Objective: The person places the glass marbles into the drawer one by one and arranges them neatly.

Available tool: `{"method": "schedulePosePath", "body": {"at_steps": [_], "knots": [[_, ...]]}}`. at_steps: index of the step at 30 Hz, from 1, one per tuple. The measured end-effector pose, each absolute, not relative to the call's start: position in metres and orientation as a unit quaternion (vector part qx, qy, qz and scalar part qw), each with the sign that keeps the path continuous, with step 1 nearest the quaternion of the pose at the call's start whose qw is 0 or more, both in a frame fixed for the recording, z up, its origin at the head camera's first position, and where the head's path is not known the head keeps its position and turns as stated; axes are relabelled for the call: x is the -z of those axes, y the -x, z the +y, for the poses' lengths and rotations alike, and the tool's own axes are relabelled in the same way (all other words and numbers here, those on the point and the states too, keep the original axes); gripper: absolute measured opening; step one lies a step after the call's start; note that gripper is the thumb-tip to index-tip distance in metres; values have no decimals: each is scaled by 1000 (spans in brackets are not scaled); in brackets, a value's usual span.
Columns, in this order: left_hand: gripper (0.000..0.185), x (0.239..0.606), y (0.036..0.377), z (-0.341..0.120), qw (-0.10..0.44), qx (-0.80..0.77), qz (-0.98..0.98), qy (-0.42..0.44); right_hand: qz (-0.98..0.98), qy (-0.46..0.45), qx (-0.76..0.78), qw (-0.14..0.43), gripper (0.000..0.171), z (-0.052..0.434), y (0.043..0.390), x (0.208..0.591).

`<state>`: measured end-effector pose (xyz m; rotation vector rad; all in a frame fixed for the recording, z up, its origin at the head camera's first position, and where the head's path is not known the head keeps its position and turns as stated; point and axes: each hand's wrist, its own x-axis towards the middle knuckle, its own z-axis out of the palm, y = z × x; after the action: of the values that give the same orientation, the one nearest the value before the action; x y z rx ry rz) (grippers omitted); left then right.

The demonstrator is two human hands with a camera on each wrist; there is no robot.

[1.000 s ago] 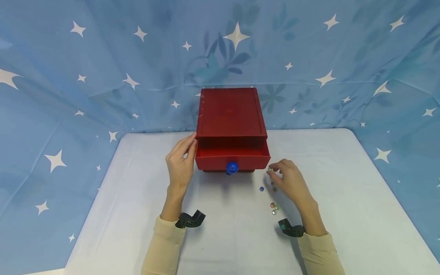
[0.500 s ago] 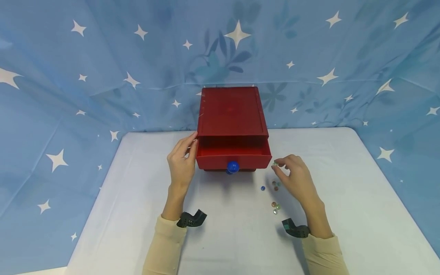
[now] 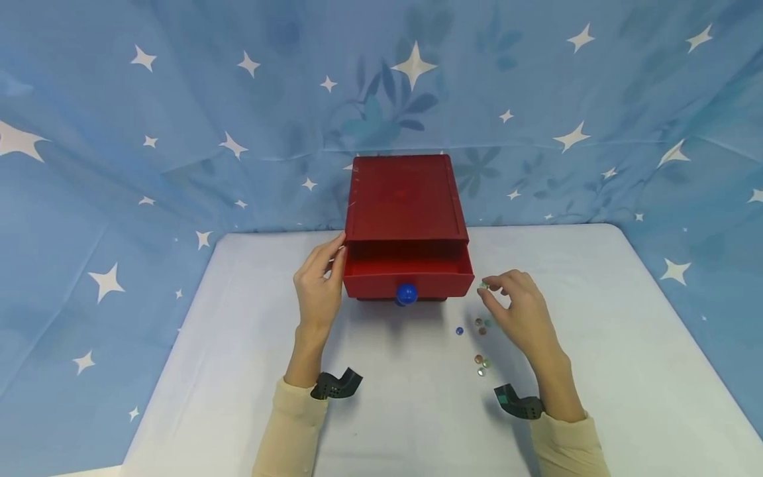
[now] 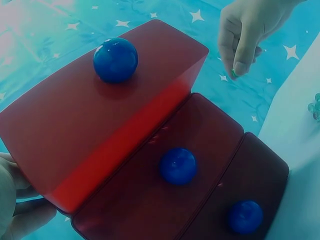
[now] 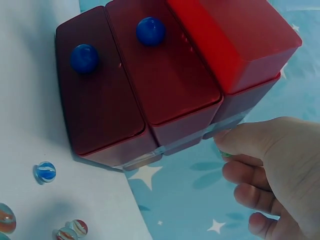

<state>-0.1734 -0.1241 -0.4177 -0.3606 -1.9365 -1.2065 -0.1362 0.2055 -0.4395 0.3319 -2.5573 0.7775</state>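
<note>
fingers first: the right hand (image 3: 521, 308) has thumb and forefinger curled together, pinching a small green marble (image 3: 484, 285) in the air just beside the right front corner of the pulled-out top drawer (image 3: 408, 275); its other fingers (image 5: 250, 195) hang loosely curled below. the left hand (image 3: 317, 291) lies with fingers nearly straight against the left side of the red drawer chest (image 3: 405, 199), fingertips at the seam under its top, holding nothing.

by size: a white table (image 3: 238, 344) stands before a blue cloth with white stars (image 3: 149, 132). the chest stands at the table's far middle. its top drawer is slid partway out toward the person; the wrist views show two lower drawers shut, each with a blue ball knob, the top knob (image 3: 406, 294) foremost. cream sleeves (image 3: 292, 430) cover both forearms, each with a dark wrist mount (image 3: 335, 385).

smallest: loose marbles lie on the table near the right hand, a blue one (image 3: 459, 330) well apart from the chest, a pair (image 3: 481, 323) just under the fingers, and three more (image 3: 481, 364) nearer the person.
</note>
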Motion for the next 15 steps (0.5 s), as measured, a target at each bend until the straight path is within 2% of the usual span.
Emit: {"method": "schedulePosePath", "body": {"at_steps": [9, 15], "knots": [[29, 416, 170, -124, 402, 475, -770, 141, -918, -118, -283, 253, 21, 207, 133, 436], [29, 418, 171, -121, 401, 472, -773, 140, -900, -113, -293, 302, 21, 208, 129, 427]]}}
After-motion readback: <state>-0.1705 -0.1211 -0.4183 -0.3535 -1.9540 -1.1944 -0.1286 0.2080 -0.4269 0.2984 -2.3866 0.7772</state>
